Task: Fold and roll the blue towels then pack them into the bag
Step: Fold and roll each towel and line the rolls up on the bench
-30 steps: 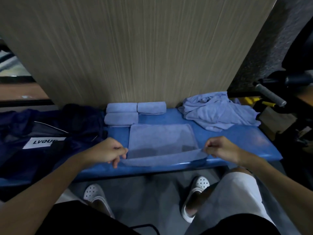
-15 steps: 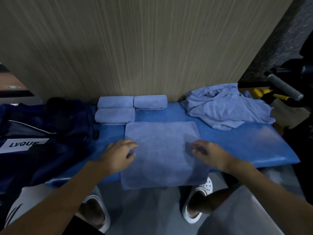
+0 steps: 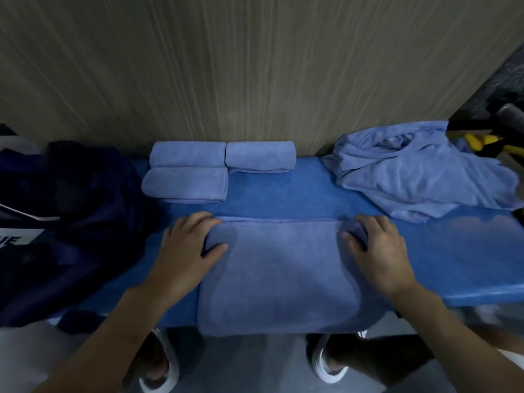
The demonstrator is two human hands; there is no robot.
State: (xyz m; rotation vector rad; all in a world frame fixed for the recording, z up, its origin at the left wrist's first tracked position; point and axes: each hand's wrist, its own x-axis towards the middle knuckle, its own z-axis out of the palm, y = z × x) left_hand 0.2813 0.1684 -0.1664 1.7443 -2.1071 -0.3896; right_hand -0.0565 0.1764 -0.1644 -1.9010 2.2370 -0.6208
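A light blue towel [image 3: 278, 273] lies flat on the blue bench [image 3: 459, 265], and its near edge hangs over the bench front. My left hand [image 3: 184, 248] grips the towel's far left corner, fingers over the edge and thumb on top. At the far right corner my right hand [image 3: 377, 248] holds it the same way, with cloth bunched between thumb and fingers. Three rolled blue towels [image 3: 187, 168] sit at the back by the wall. A heap of unfolded blue towels [image 3: 411, 177] lies at the right. The dark navy bag [image 3: 71, 211] slumps at the left.
A wood-grain panel [image 3: 255, 66] rises right behind the bench. Dark equipment and yellow parts [image 3: 482, 140] stand past the bench's right end. My white shoes [image 3: 326, 370] are on the grey floor below the bench front.
My hands let go of the towel's near edge, slid over the cloth to its far corners and now grip them. The towel's near edge now hangs over the bench front.
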